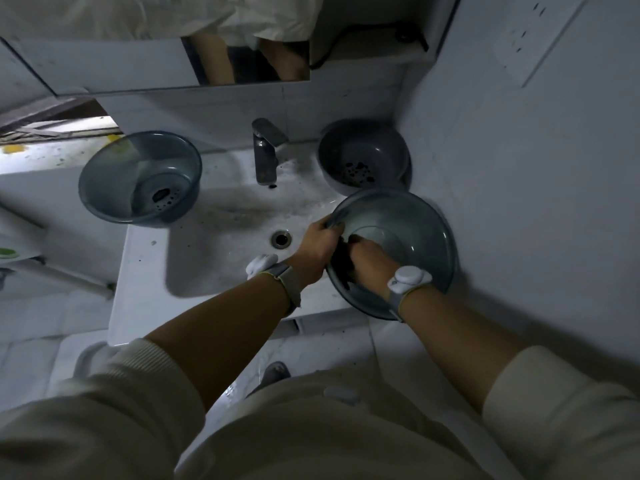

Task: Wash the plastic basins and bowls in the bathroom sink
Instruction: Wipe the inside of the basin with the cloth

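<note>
A translucent grey-blue basin (pixel 415 233) is tilted over the right edge of the white sink (pixel 207 258). My left hand (pixel 317 251) grips its near-left rim. My right hand (pixel 367 259) is inside the basin, pressed against its inner wall with something dark under the fingers; what it is I cannot tell. A second translucent basin with a perforated bottom (pixel 140 178) stands on the sink's left ledge. A grey bowl with holes in its base (pixel 363 157) sits at the back right corner.
A dark metal tap (pixel 265 154) stands at the back of the sink, above the drain (pixel 281 239). A mirror (pixel 249 60) hangs on the wall behind. A tiled wall (pixel 536 202) closes in on the right. A small white object (pixel 261 265) lies by my left wrist.
</note>
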Action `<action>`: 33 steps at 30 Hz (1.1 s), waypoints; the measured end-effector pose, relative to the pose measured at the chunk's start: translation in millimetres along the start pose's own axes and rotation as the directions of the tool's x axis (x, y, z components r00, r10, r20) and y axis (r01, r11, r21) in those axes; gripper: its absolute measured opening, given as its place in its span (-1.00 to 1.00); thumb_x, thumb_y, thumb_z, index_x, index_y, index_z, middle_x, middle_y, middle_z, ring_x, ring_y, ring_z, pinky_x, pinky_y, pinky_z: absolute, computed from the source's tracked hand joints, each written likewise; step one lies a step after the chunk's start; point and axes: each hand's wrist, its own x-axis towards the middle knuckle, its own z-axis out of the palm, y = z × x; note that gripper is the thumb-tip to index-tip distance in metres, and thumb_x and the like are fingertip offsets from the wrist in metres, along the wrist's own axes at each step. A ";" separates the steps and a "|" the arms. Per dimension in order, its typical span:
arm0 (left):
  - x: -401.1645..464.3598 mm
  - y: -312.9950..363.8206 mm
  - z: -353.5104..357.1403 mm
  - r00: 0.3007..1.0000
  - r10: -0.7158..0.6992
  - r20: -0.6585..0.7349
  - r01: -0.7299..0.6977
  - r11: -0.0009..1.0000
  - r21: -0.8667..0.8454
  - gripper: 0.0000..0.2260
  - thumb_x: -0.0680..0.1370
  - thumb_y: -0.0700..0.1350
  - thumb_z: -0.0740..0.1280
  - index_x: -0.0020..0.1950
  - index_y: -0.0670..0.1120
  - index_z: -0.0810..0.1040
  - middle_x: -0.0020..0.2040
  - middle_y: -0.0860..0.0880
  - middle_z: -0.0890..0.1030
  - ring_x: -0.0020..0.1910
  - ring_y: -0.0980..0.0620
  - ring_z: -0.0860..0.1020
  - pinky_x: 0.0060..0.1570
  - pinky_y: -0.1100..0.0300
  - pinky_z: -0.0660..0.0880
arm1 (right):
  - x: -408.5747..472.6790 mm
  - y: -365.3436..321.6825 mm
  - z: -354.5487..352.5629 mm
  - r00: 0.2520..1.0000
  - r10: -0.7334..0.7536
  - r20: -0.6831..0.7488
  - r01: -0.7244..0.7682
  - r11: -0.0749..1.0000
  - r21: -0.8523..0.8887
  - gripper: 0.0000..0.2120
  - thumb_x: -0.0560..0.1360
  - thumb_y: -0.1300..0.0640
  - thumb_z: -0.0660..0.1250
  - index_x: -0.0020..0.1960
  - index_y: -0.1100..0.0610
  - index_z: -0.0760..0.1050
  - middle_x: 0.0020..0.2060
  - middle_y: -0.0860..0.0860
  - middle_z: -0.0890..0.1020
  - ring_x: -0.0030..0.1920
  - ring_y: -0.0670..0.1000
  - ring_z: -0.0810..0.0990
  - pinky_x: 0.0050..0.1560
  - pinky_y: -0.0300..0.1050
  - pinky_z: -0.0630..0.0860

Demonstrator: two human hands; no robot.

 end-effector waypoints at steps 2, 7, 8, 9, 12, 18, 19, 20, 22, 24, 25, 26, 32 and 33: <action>-0.9 -4.1 4.1 0.999 -0.031 0.016 0.031 0.999 0.027 -0.65 0.73 -0.22 0.25 0.52 -0.10 0.56 -0.14 -0.11 0.64 -0.16 -0.11 0.59 -0.17 0.09 0.60 | -14.8 9.4 -2.7 0.996 -0.011 0.092 0.012 1.000 -0.019 -0.83 0.60 0.18 0.32 0.08 0.25 0.60 0.04 0.17 0.61 0.02 0.15 0.62 0.10 0.00 0.56; 1.9 -9.9 10.4 0.994 -0.113 0.004 0.112 0.991 0.079 -0.65 0.75 -0.14 0.22 0.53 0.02 0.52 -0.08 -0.19 0.54 -0.34 -0.12 0.54 -0.32 0.04 0.53 | -39.3 37.2 -17.7 0.966 0.060 0.253 -0.043 0.997 -0.072 -0.86 0.54 0.19 0.34 -0.11 0.27 0.57 -0.08 0.19 0.67 -0.09 0.11 0.62 -0.06 -0.10 0.51; 2.9 -10.5 8.1 0.993 -0.120 0.002 0.119 0.990 0.078 -0.65 0.75 -0.13 0.22 0.53 0.04 0.52 -0.06 -0.19 0.53 -0.33 -0.13 0.54 -0.30 0.03 0.51 | -40.3 42.0 -20.3 0.960 0.092 0.263 -0.064 0.992 -0.113 -0.88 0.51 0.22 0.34 -0.05 0.28 0.59 -0.03 0.20 0.67 -0.03 0.14 0.65 -0.03 -0.10 0.54; 3.7 -10.8 8.4 0.992 -0.124 0.006 0.123 0.989 0.082 -0.64 0.75 -0.13 0.21 0.53 0.07 0.53 -0.05 -0.20 0.52 -0.32 -0.13 0.54 -0.30 0.04 0.49 | -43.5 49.5 -21.5 0.960 0.119 0.255 -0.083 0.986 -0.144 -0.86 0.50 0.25 0.33 0.00 0.29 0.59 0.00 0.20 0.67 0.01 0.16 0.65 -0.01 -0.08 0.56; 5.1 -12.1 7.8 0.990 -0.142 -0.003 0.142 0.986 0.084 -0.62 0.74 -0.15 0.19 0.50 0.13 0.56 -0.06 -0.20 0.52 -0.31 -0.14 0.54 -0.30 0.07 0.43 | -50.9 65.3 -20.3 0.957 0.224 0.185 -0.181 0.958 -0.224 -0.79 0.53 0.36 0.23 -0.26 0.18 0.43 -0.16 0.08 0.59 -0.11 0.07 0.59 -0.15 -0.12 0.51; -0.1 -19.3 5.9 0.986 -0.167 -0.022 0.168 0.981 0.098 -0.69 0.71 -0.16 0.29 0.42 0.09 0.58 -0.04 -0.16 0.56 -0.14 -0.11 0.55 -0.15 0.08 0.47 | -50.0 62.9 -23.4 0.966 0.258 0.000 -0.254 0.951 -0.178 -0.63 0.50 0.40 0.23 -0.36 0.09 0.23 -0.32 0.01 0.45 -0.27 0.01 0.47 -0.28 -0.15 0.39; -1.5 -21.3 4.8 0.985 -0.169 -0.017 0.170 0.983 0.076 -0.71 0.70 -0.15 0.31 0.40 0.08 0.57 -0.05 -0.15 0.56 -0.16 -0.09 0.54 -0.14 0.07 0.47 | -48.7 58.6 -25.1 0.969 0.246 -0.029 -0.248 0.956 -0.158 -0.63 0.50 0.39 0.25 -0.36 0.08 0.23 -0.31 0.04 0.47 -0.27 0.02 0.47 -0.29 -0.15 0.36; -3.0 -22.4 3.7 0.985 -0.171 -0.010 0.172 0.984 0.055 -0.74 0.70 -0.13 0.34 0.37 0.08 0.56 -0.05 -0.14 0.56 -0.16 -0.09 0.54 -0.11 0.06 0.48 | -47.2 53.9 -27.1 0.969 0.240 -0.057 -0.245 0.962 -0.123 -0.65 0.49 0.37 0.27 -0.35 0.09 0.24 -0.27 0.09 0.53 -0.25 0.05 0.50 -0.29 -0.14 0.36; -4.3 -21.7 3.0 0.987 -0.163 0.000 0.162 0.986 0.040 -0.77 0.69 -0.06 0.38 0.34 0.06 0.53 0.02 -0.15 0.58 -0.07 -0.13 0.55 -0.03 -0.01 0.49 | -43.3 43.3 -33.9 0.966 0.236 -0.104 -0.242 0.969 -0.046 -0.75 0.47 0.31 0.33 -0.27 0.12 0.30 -0.15 0.17 0.60 -0.17 0.13 0.57 -0.25 -0.13 0.37; -6.4 -19.1 -0.6 0.990 -0.138 0.010 0.138 0.990 0.042 -0.69 0.69 0.04 0.38 0.42 0.05 0.50 0.12 -0.12 0.61 0.04 -0.13 0.59 0.07 -0.05 0.55 | -37.7 30.6 -41.5 0.963 0.218 -0.160 -0.217 0.976 0.026 -0.84 0.47 0.23 0.38 -0.15 0.17 0.39 -0.10 0.19 0.60 -0.11 0.18 0.59 -0.22 -0.11 0.40; -7.9 -16.8 -3.5 0.992 -0.126 0.015 0.125 0.991 0.051 -0.65 0.70 0.08 0.36 0.46 0.05 0.48 0.17 -0.10 0.62 0.11 -0.13 0.61 0.16 -0.09 0.57 | -33.3 23.7 -45.5 0.959 0.205 -0.198 -0.197 0.979 0.061 -0.85 0.47 0.19 0.40 -0.10 0.19 0.43 -0.10 0.18 0.60 -0.10 0.18 0.58 -0.21 -0.09 0.43; -9.4 -14.6 -4.1 0.993 -0.116 0.023 0.114 0.991 0.076 -0.62 0.71 0.12 0.32 0.50 0.06 0.45 0.24 -0.09 0.62 0.19 -0.15 0.60 0.26 -0.15 0.57 | -30.9 18.3 -49.0 0.953 0.204 -0.223 -0.187 0.978 0.098 -0.83 0.46 0.16 0.41 -0.06 0.20 0.45 -0.10 0.17 0.60 -0.09 0.17 0.58 -0.20 -0.06 0.47; -19.5 -3.5 -48.6 0.992 0.006 -0.123 0.006 0.995 0.099 -0.68 0.77 0.05 0.22 0.45 -0.07 0.49 0.31 -0.26 0.63 0.23 -0.23 0.62 0.26 -0.15 0.55 | -1.6 -30.1 -60.9 0.939 0.154 -0.309 -0.067 0.959 0.275 -0.77 0.45 0.10 0.43 0.02 0.17 0.48 -0.04 0.16 0.61 -0.05 0.19 0.58 -0.09 0.05 0.56; -21.6 -0.4 -59.5 0.989 0.009 -0.148 0.003 0.996 0.084 -0.70 0.76 0.02 0.23 0.42 -0.10 0.51 0.29 -0.28 0.64 0.16 -0.21 0.63 0.18 -0.11 0.55 | 5.8 -39.3 -60.0 0.938 0.137 -0.317 -0.043 0.957 0.288 -0.78 0.44 0.10 0.42 0.01 0.16 0.47 -0.06 0.16 0.61 -0.07 0.19 0.58 -0.12 0.04 0.55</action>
